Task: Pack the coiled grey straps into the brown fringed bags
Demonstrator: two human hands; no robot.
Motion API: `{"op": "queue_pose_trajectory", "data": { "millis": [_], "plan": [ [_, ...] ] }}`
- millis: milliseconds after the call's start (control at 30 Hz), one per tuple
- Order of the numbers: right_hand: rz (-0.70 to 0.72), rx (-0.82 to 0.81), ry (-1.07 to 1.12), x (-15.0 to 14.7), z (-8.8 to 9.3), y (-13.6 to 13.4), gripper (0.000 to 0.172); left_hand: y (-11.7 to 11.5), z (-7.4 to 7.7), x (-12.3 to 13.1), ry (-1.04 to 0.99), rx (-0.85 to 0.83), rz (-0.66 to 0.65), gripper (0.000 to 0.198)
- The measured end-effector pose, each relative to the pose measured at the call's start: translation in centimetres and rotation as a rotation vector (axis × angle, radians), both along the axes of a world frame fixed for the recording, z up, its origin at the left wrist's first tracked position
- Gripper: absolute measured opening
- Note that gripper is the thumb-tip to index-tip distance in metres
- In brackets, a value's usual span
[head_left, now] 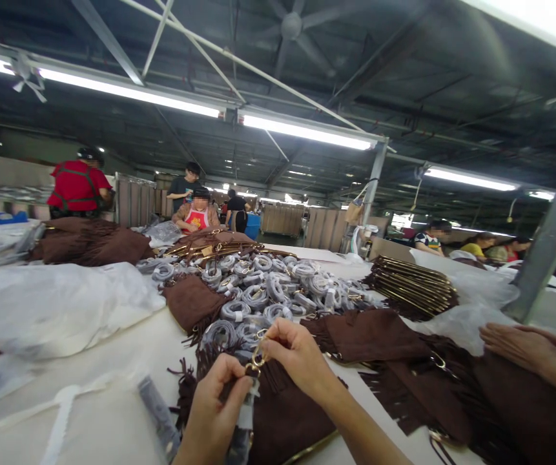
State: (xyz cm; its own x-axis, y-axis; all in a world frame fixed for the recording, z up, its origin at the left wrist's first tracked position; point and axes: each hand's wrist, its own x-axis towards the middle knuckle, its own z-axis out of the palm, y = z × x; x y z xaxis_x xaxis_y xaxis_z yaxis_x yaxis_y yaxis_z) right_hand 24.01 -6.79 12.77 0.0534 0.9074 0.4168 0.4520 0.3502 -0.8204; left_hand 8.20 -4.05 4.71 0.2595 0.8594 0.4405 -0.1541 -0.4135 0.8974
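My left hand (222, 400) is closed, pinching the end of a plastic-wrapped strap (245, 416) just below its gold ring. Slightly higher, my right hand (294, 354) pinches a gold snap hook (259, 356) between thumb and fingers. Hook and ring meet between the two hands; whether they are linked is too small to tell. Beneath my hands lies a dark brown fringed bag (290, 413) with a gold-edged rim. A grey plastic-wrapped piece (159, 413) rests on the table left of my left hand.
Coiled grey wrapped straps (278, 287) are heaped beyond my hands. A co-worker's hands (524, 349) rest on brown fringed bags (514, 394) at right. Gold-edged bags (408, 284) are stacked farther back. White plastic sheeting (64, 303) covers the left; a metal post (551, 232) stands right.
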Motion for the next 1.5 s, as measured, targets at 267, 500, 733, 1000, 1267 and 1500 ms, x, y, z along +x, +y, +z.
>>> {"op": "queue_pose_trajectory", "data": {
  "millis": [267,500,733,1000,1267,1500],
  "plan": [
    [-0.100,0.015,-0.223,0.5,-0.7,-0.1,0.009,0.7,0.3,0.3,0.094,-0.203,-0.175,0.029],
    [-0.175,-0.122,-0.659,-0.7,-1.9,-3.1,0.037,1.3,0.6,-1.1,0.250,0.328,0.374,0.019],
    [-0.125,-0.244,-0.858,-3.0,-1.7,-3.7,0.034,1.0,0.5,-0.9,0.317,0.549,0.457,0.017],
    [0.118,-0.237,-0.451,-2.0,-1.9,-2.3,0.037,0.6,0.5,-0.6,0.340,0.722,0.345,0.022],
    [0.228,-0.344,-0.200,-1.0,-3.3,-2.5,0.033,-0.5,0.4,0.1,0.292,0.198,-0.067,0.030],
    [-0.059,-0.129,-0.224,-1.0,-3.6,-3.2,0.011,0.3,2.6,-0.6,0.503,0.396,0.091,0.035]
  ]
}}
